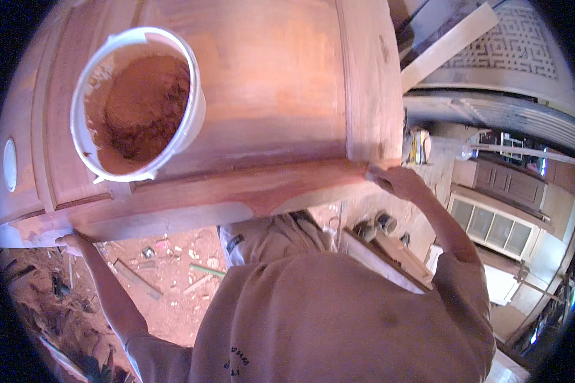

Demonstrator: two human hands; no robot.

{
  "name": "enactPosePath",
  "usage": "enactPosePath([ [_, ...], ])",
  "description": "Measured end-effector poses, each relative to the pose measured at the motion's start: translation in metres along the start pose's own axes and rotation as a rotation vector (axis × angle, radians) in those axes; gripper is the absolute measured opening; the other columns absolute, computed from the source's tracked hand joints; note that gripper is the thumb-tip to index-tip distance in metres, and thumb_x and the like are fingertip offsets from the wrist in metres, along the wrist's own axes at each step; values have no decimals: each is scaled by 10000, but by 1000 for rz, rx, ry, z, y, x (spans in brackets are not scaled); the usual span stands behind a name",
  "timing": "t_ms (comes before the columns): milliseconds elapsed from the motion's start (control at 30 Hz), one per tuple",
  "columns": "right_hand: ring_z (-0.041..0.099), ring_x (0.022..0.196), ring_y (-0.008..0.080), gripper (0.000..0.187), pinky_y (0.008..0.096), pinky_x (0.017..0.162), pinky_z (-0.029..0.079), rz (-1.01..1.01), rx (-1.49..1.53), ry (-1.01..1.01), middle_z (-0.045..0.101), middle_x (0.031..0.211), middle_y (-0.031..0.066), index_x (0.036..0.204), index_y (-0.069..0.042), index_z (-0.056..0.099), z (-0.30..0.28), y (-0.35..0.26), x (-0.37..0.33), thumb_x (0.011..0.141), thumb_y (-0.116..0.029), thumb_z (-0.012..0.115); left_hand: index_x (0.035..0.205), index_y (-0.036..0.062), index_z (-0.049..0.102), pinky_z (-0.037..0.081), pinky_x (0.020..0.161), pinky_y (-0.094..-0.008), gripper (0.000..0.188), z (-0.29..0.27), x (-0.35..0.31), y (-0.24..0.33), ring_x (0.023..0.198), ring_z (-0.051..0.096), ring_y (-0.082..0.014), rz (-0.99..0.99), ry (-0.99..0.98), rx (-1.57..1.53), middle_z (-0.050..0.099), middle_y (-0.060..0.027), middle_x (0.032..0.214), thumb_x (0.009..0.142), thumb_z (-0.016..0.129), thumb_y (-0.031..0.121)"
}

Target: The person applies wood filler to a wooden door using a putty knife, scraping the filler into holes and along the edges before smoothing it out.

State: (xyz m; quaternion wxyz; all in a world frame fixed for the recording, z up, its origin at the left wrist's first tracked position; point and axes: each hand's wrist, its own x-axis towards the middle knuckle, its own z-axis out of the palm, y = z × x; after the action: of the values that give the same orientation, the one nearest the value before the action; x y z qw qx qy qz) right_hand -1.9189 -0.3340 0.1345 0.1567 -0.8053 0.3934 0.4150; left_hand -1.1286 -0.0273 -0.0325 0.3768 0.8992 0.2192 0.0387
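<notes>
A large panelled wooden door (268,64) lies across the upper view, with reddish-brown smears along its near rail. My left hand (75,244) is closed at the door's near edge, by its left end. Over at the right end of the rail, my right hand (399,183) is closed, its fingertips pressed down onto the wood. A small pale-grey edge shows at those fingertips, too small to name. On the door stands a white plastic bucket (201,115) holding reddish-brown powdery paste, with more of it stuck to the inner wall.
A round white object (9,165) lies at the door's far left. Wood scraps and litter cover the reddish floor (179,268) below. To the right are cans (384,222), leaning boards (390,255), a pale glazed frame (492,218) and a light plank (450,48).
</notes>
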Motion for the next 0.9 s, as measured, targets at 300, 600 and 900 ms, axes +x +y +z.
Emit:
enactPosePath([
  [300,610,1124,145,385,288,960,479,290,919,624,631,1253,160,1336,1,521,81,-4,-27,978,-135,561,1146,-227,540,486,941,-538,960,4,-28,21,1073,590,-487,-126,52,31,577,-397,1122,898,354,682],
  [600,643,1003,401,398,411,791,532,453,860,725,639,1073,280,1340,-57,526,66,-80,0,950,-124,568,1145,-203,561,520,911,-525,889,3,-2,4,1083,601,-459,81,96,219,627,-342,1078,920,338,628],
  [900,676,1022,311,378,370,803,535,427,890,727,652,1121,248,1326,-15,527,76,-53,-20,965,-122,557,1135,-195,575,513,928,-516,877,8,-28,20,1078,600,-464,-13,139,183,621,-336,1104,918,343,622],
])
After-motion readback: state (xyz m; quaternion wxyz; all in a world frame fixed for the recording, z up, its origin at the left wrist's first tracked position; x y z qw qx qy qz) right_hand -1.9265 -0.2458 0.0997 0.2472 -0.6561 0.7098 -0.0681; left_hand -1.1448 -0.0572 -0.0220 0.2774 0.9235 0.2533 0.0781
